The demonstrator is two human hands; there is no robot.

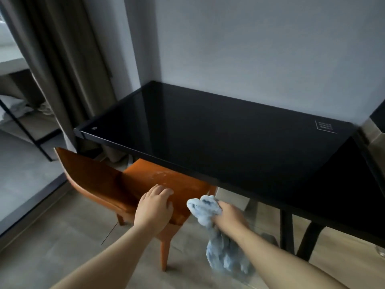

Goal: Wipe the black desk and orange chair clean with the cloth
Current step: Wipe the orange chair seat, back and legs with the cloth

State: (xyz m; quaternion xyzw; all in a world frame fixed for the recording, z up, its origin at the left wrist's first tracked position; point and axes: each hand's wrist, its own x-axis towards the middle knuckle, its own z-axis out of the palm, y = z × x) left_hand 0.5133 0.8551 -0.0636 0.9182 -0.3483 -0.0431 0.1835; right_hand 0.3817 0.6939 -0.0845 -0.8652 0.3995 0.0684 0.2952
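Observation:
The black desk (218, 130) has a glossy top and stands against the grey wall. The orange chair (100, 180) is tucked partly under its front left side, with pale dusty marks on the seat. My left hand (155, 207) rests flat on the near edge of the seat, fingers spread. My right hand (229, 217) grips a crumpled light-blue cloth (220, 247) just right of the seat, below the desk's front edge. Most of the cloth hangs down from my fist.
Brown curtains (68, 65) hang at the left beside a glass door (20, 142). The desk's black legs (287, 230) stand at the right over the wood floor. A small printed label (325, 126) sits on the desk's far right corner.

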